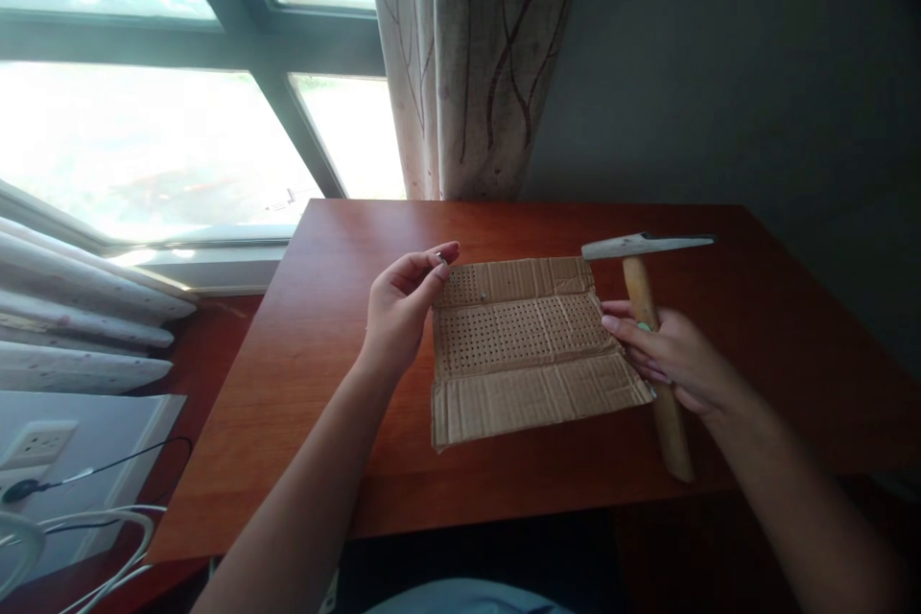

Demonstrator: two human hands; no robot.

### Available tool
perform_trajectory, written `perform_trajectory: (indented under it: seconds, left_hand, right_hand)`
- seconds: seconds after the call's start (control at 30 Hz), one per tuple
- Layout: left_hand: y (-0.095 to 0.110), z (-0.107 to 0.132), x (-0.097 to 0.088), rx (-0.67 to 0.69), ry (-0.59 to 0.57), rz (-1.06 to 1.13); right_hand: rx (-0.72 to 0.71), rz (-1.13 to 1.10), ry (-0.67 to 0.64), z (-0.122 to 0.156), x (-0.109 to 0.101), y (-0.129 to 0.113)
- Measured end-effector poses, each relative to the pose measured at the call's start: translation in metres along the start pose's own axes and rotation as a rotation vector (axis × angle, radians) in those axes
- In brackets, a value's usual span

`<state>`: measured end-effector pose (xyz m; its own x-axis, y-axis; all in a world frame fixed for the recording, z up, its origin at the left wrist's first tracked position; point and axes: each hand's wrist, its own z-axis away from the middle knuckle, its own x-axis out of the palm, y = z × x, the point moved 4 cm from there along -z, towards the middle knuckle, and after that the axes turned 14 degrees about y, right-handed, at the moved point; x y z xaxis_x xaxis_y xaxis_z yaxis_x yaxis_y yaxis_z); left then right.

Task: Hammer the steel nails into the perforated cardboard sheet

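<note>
A creased piece of cardboard (pixel 525 331) lies on the table, with rows of small punched holes in its middle section and a smaller patch of holes at its upper left. My left hand (pixel 403 307) is over that upper left corner, thumb and forefinger pinched on a small shiny metal piece (pixel 440 258) that looks like a nail. Wrapped loosely round the wooden handle of a hammer (pixel 639 283) is my right hand (pixel 676 355). Its fingertips are at the cardboard's right edge. The hammer's pale metal head points up, away from me.
The reddish-brown wooden table (pixel 288 422) stands by a window (pixel 136 144). A patterned curtain (pixel 475 58) hangs behind it, beside a dark wall. At the lower left, a wall socket (pixel 35 446) has a plug and cables (pixel 107 523) near the table's edge.
</note>
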<state>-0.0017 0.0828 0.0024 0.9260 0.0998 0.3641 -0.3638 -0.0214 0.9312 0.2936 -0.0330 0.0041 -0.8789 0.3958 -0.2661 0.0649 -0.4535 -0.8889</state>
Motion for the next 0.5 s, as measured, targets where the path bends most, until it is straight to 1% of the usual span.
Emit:
perform_trajectory:
  seconds: [0.17, 0.27, 0.37, 0.5]
  left_hand:
    - [0.000, -0.001, -0.001, -0.001, 0.011, -0.049]
    - [0.000, -0.002, -0.002, 0.047, 0.004, -0.084]
    - [0.007, -0.003, -0.004, 0.197, 0.049, -0.143]
    - [0.026, 0.000, -0.008, 0.500, 0.162, -0.287]
  right_hand:
    - [0.010, -0.010, 0.000, -0.001, 0.003, 0.001]
    - [0.018, -0.002, 0.007, 0.000, 0.003, 0.000]
    - [-0.019, 0.028, 0.015, 0.002, 0.002, -0.003]
    - [-0.144, 0.067, 0.058, 0.001, -0.006, -0.010]
